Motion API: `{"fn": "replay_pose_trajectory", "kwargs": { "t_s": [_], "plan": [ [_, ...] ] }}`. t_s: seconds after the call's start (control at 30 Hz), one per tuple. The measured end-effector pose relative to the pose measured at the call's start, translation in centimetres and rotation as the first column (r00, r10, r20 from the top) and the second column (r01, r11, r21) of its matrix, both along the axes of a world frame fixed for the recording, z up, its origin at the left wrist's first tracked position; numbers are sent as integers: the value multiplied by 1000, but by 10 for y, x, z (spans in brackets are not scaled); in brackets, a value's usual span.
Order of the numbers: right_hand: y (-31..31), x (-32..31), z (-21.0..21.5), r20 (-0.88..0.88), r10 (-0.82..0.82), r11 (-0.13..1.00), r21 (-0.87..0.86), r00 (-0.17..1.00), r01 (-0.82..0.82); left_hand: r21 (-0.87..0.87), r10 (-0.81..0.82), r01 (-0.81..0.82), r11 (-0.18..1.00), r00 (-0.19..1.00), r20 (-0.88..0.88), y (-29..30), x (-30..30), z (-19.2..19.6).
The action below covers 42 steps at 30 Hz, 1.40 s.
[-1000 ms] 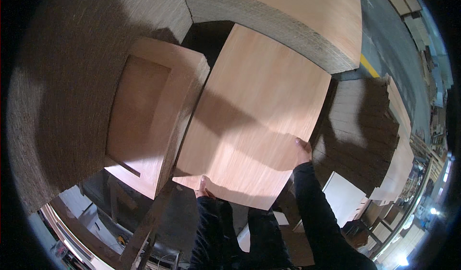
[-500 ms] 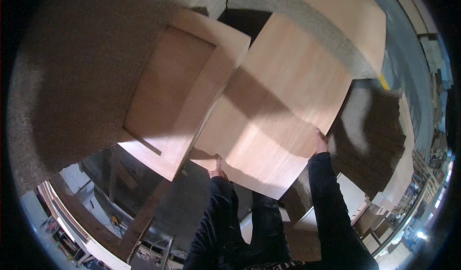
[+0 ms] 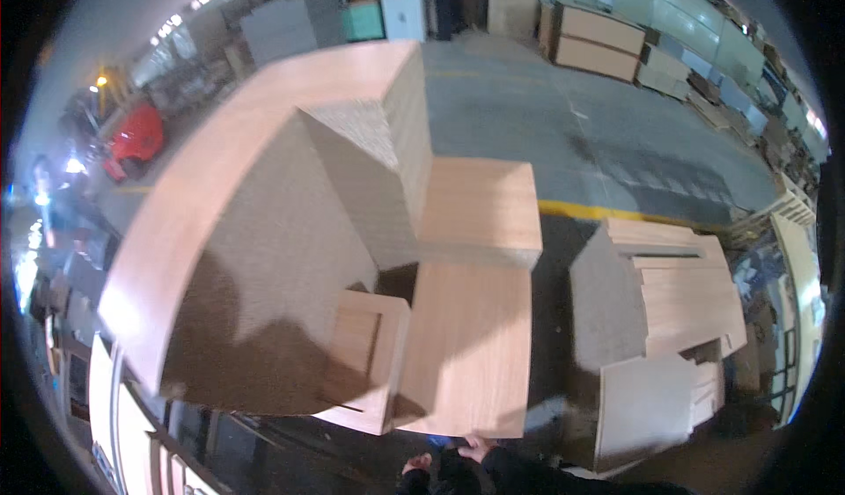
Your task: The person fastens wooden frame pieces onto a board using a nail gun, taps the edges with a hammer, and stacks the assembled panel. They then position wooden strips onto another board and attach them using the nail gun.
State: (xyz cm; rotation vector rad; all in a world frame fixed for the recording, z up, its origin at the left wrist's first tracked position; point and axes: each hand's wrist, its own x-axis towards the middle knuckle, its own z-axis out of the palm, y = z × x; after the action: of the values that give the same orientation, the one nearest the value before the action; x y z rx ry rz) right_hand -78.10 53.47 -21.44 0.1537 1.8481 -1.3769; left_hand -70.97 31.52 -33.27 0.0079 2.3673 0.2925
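Note:
A light wood-grain panel (image 3: 466,345) lies flat on top of a stack in front of me. At its near edge is my right hand (image 3: 478,449), touching or almost touching it; its fingers are small and blurred. My left hand (image 3: 417,465) is lower and to the left, apart from the panel, its fingers too smeared to read. A small blue thing (image 3: 437,440) shows between the hands. Just left of the panel lies a framed door-like panel (image 3: 368,354) with a recessed middle, partly in shadow.
A tall stack of boards (image 3: 290,196) rises at the left. Beyond the panel sits a lower stack (image 3: 480,200). More stacked boards (image 3: 687,297) stand at the right, with a pale board (image 3: 647,407) leaning near. A yellow floor line (image 3: 581,210) and a red machine (image 3: 136,134) appear farther off.
The view has lifted from the panel to the wider hall. The panel, held by both hands before, now lies aligned on the stack; my left hand has come off it and both hands are closer to me.

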Motion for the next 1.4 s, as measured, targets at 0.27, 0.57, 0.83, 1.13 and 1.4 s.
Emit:
{"fn": "replay_pose_trajectory", "kwargs": {
  "t_s": [0.27, 0.57, 0.83, 1.13, 1.4],
  "plan": [
    [57, 36, -65, -223, 217, 975, 92, 950, -201, 155, 824, -810, 566, 564, -56, -51, 40, 44],
    [139, 36, -35, -105, 464, 861, 287, 880, -419, 295, 966, -920, 259, 251, -66, 31, 181, 72],
    [133, 56, 19, 56, 666, 608, 536, 744, -585, 386, 994, -916, -111, -103, 41, 25, 304, 202],
    [-89, 158, 82, -100, 960, 278, 436, 261, -856, 786, 562, -424, -449, -818, -120, 104, 575, 110],
    [-283, 354, 82, -210, 955, -236, -109, -209, -966, 519, -138, -398, -756, -679, -721, 206, 745, 402]
  ]
}}
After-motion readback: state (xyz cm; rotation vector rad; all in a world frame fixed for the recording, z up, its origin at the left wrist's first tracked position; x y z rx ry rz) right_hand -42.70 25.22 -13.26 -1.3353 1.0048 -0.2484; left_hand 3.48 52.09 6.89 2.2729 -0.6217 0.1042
